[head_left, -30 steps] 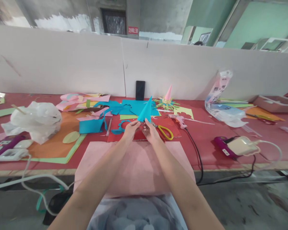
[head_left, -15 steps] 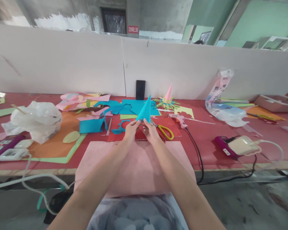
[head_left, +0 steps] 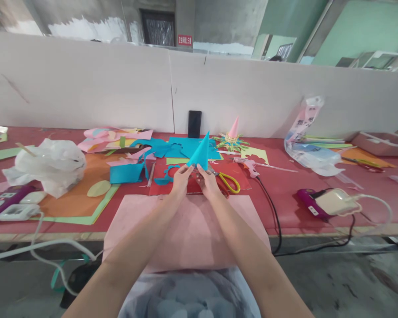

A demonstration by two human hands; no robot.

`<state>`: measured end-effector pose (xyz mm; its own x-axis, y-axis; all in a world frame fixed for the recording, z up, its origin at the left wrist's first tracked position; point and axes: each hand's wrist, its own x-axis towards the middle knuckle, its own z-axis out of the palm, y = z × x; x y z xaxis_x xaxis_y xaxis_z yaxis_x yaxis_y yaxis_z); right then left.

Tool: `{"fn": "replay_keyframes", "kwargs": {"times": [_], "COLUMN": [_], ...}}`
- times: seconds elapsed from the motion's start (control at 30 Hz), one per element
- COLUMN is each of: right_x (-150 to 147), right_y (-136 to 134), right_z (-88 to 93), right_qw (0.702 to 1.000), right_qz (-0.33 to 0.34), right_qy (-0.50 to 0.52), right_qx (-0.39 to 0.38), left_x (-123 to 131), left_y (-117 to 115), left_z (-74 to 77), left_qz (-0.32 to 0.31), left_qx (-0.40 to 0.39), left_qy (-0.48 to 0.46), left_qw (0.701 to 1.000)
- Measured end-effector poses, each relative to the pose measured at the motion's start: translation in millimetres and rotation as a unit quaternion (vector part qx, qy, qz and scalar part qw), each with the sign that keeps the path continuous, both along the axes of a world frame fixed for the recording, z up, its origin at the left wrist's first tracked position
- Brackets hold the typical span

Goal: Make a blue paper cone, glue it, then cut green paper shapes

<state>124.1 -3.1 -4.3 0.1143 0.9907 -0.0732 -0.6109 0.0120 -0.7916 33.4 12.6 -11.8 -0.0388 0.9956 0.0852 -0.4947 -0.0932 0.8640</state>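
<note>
A blue paper cone (head_left: 200, 152) stands point-up above the red table (head_left: 285, 198), held at its base by both hands. My left hand (head_left: 179, 179) pinches its lower left edge. My right hand (head_left: 208, 181) pinches its lower right edge. Under the hands lie a red sheet (head_left: 239, 170) with cut-out holes and a large pink sheet (head_left: 185, 229) that hangs over the table's near edge. Yellow-handled scissors (head_left: 228, 181) lie just right of my right hand.
Blue paper scraps (head_left: 126, 172), a black phone (head_left: 194, 124) against the white partition, a small pink cone on green strips (head_left: 231, 134), a glue gun (head_left: 248, 166) with a black cable, a white plastic bag (head_left: 49, 165), an orange sheet (head_left: 73, 198), purple devices (head_left: 325, 203) and cables.
The blue cone and both hands have shifted very slightly to the left; the grip on the cone's base is unchanged.
</note>
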Motion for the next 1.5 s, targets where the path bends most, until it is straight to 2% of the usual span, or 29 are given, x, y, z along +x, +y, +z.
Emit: {"fn": "replay_keyframes", "kwargs": {"times": [0.17,0.43,0.67,0.87,1.1,1.33,1.5], "right_x": [-2,-2,2,3,2,2,4], "right_y": [0,0,1,1,1,3,4], "right_z": [-0.9,-0.8,0.9,0.8,0.3,-1.9,-3.4], "right_qw": [1.000,1.000,0.999,0.999,0.999,0.997,0.996], "right_qz": [0.009,-0.005,-0.024,-0.029,-0.030,-0.074,-0.082], "right_qy": [-0.002,-0.006,0.040,0.017,0.005,-0.027,-0.013], "right_qx": [0.024,0.008,0.021,0.013,0.016,0.016,0.020], "left_x": [0,-2,-2,-4,-5,-4,-4], "left_y": [-2,-2,5,11,10,11,8], "left_z": [2.5,2.7,-5.4,-12.5,-10.6,-7.6,-4.8], "left_qz": [-0.013,-0.002,-0.025,-0.010,-0.003,-0.019,-0.003], "left_qx": [-0.009,-0.002,0.003,0.010,-0.001,-0.017,-0.001], "left_qy": [-0.019,-0.005,0.057,0.087,0.086,0.092,0.138], "left_qw": [1.000,1.000,0.998,0.996,0.996,0.995,0.990]}}
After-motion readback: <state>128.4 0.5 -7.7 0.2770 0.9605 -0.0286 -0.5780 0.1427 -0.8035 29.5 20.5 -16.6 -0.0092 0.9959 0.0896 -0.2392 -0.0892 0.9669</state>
